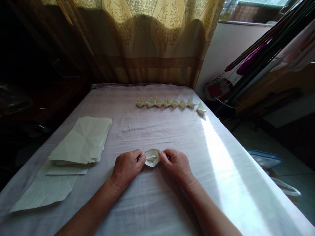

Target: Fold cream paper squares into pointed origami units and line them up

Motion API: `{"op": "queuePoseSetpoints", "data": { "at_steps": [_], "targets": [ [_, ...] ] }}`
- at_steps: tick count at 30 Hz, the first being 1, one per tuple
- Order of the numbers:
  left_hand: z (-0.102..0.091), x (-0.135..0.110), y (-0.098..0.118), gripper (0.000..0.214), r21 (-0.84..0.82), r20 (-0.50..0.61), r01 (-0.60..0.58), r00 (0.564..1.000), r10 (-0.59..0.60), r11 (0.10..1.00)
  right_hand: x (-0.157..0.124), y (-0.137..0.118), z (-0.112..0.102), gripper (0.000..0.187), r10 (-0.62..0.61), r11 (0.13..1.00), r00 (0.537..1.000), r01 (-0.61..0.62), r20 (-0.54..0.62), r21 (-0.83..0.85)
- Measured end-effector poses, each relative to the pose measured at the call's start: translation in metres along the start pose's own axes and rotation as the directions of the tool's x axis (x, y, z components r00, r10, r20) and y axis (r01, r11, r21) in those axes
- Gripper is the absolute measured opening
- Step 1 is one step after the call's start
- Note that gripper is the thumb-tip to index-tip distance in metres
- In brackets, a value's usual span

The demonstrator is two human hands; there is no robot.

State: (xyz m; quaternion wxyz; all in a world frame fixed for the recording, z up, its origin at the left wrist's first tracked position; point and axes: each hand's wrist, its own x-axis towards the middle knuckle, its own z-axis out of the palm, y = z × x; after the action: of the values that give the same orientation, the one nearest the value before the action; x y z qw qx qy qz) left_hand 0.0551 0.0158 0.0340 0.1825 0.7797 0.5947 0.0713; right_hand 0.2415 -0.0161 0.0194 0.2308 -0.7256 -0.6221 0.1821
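A small folded paper boat (152,158), pale with a row of marks along its upper edge, is held low over the cloth between my two hands. My left hand (128,164) pinches its left end between thumb and fingers. At the opposite end, my right hand (176,164) grips it the same way, thumb on top. The boat's middle is spread, with a raised ridge inside. Fingertips beneath the paper are hidden.
Several folded paper boats (167,102) stand in a row at the back right, one (201,108) slightly apart. A stack of creased paper sheets (83,139) lies left. A pale cloth (157,131) covers the surface; a patterned curtain (152,42) hangs behind it.
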Motion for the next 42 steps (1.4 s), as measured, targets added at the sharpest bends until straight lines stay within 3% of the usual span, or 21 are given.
{"op": "queuePoseSetpoints", "data": {
  "at_steps": [5, 8, 12, 17, 23, 26, 29, 32, 35, 42],
  "targets": [
    [-0.001, 0.006, -0.008, 0.036, -0.134, 0.005, 0.050, 0.999, -0.050, 0.990, 0.000, 0.006, -0.002, 0.037, -0.076, 0.950, 0.997, 0.063, 0.030, 0.307],
    [-0.002, 0.011, -0.014, 0.039, -0.333, 0.047, 0.098, 0.995, -0.088, 0.938, -0.001, 0.009, 0.001, 0.036, -0.128, 0.878, 0.991, 0.099, 0.030, 0.468],
    [-0.003, 0.013, -0.020, 0.043, -0.663, 0.261, 0.265, 0.958, -0.116, 0.700, -0.003, 0.010, 0.008, 0.040, -0.174, 0.801, 0.984, 0.157, -0.027, 0.578],
    [-0.005, 0.009, -0.018, 0.046, -0.775, 0.431, 0.400, 0.901, -0.055, 0.490, -0.005, 0.001, 0.013, 0.049, -0.226, 0.743, 0.965, 0.258, -0.132, 0.618],
    [0.001, 0.008, -0.013, 0.049, -0.724, 0.468, 0.390, 0.884, -0.011, 0.569, -0.010, -0.010, 0.016, 0.038, -0.232, 0.721, 0.969, 0.232, -0.089, 0.653],
    [0.003, 0.007, -0.012, 0.050, -0.692, 0.410, 0.331, 0.912, -0.029, 0.641, -0.011, -0.012, 0.019, 0.036, -0.225, 0.729, 0.973, 0.208, -0.059, 0.652],
    [0.003, 0.005, -0.012, 0.041, -0.612, 0.171, 0.148, 0.984, -0.052, 0.777, -0.011, -0.013, 0.021, 0.032, -0.198, 0.750, 0.978, 0.192, -0.063, 0.632],
    [0.004, 0.002, -0.012, 0.032, -0.502, -0.024, 0.001, 1.000, -0.015, 0.865, -0.010, -0.013, 0.024, 0.028, -0.178, 0.767, 0.982, 0.178, -0.061, 0.617],
    [0.008, 0.001, -0.014, 0.034, -0.553, -0.035, 0.014, 0.999, -0.040, 0.833, -0.009, -0.010, 0.029, 0.025, -0.155, 0.762, 0.987, 0.151, -0.048, 0.630],
    [0.013, 0.005, -0.017, 0.055, -0.755, -0.025, 0.041, 0.996, -0.091, 0.654, -0.006, -0.003, 0.034, 0.032, -0.114, 0.734, 0.993, 0.111, -0.040, 0.670]
  ]
}}
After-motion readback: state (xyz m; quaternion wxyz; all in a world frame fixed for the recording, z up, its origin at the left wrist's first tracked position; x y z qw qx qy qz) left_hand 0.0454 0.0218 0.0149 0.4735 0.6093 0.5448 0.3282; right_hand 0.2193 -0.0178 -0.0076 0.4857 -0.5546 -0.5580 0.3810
